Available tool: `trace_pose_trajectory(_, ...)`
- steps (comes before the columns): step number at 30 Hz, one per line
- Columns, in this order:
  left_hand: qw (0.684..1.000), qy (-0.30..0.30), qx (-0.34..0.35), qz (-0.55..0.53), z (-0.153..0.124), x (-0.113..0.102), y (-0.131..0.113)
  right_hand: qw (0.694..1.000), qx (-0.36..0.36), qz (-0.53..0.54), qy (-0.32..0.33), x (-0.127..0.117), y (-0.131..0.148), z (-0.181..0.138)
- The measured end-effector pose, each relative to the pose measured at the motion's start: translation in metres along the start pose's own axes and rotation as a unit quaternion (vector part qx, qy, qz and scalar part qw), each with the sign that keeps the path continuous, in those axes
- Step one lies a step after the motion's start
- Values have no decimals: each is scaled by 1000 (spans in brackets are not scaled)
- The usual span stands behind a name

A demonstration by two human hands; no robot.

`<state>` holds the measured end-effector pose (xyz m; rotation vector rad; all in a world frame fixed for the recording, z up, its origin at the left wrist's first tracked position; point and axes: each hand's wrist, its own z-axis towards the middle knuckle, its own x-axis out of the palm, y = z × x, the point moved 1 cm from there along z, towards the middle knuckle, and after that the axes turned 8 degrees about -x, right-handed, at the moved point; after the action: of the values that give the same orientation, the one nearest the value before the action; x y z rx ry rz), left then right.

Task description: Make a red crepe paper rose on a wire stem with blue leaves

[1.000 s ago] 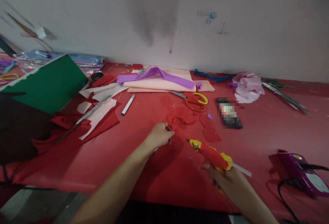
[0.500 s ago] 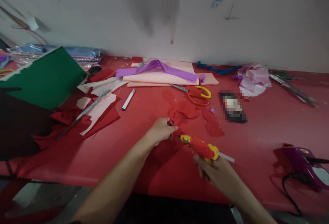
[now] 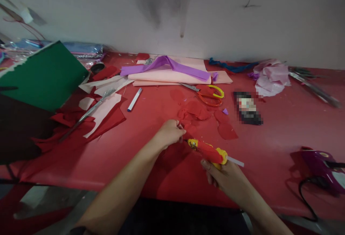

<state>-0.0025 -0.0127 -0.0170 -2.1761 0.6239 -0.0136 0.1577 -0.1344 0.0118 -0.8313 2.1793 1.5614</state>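
Observation:
My right hand [image 3: 228,179] grips a small red and yellow glue gun [image 3: 207,151] with a white glue stick poking out of its back. Its nozzle points left, almost touching what my left hand holds. My left hand [image 3: 169,132] is closed in a pinch on a small red paper piece [image 3: 185,124] at the middle of the red table [image 3: 269,145]. Several loose red paper petals [image 3: 198,109] lie just beyond my left hand.
Orange-and-yellow scissors [image 3: 208,95] lie past the petals, with pink and purple paper sheets [image 3: 172,73] behind. A green sheet [image 3: 43,76], red scraps and a metal rod [image 3: 86,114] lie at left. A pen [image 3: 134,99], a blurred dark object [image 3: 248,107] and a purple device [image 3: 322,166] are also there.
My right hand has brought the glue gun left and forward, so its nozzle now nearly meets the piece in my left hand. The view has tilted slightly downward.

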Motion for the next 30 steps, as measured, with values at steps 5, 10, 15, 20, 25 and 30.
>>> trace_pose_trajectory(5, 1000, 0, 6, 11, 0, -1, -1, 1000, 15, -4, 5, 2, -1, 0)
trace_pose_trajectory(10, 999, 2, 19, 39, 2, -4, 1, 1000, 24, 16, 8, 0, -3, -1)
trace_pose_trajectory(15, 996, -1, 23, 83, 2, -5, 1, 1000, 27, 12, 9, -4, -5, -2)
trace_pose_trajectory(20, 995, 2, 30, 90, -1, -5, -1, 999, 40, 5, 6, -3, -8, -2)
trace_pose_trajectory(25, 989, 7, 40, 142, 0, -6, 0, 998, 59, 23, 9, -3, -9, -2)
trace_pose_trajectory(30, 988, -5, 35, 150, -2, -7, -1, 997, 69, 46, 9, -8, -10, -1)
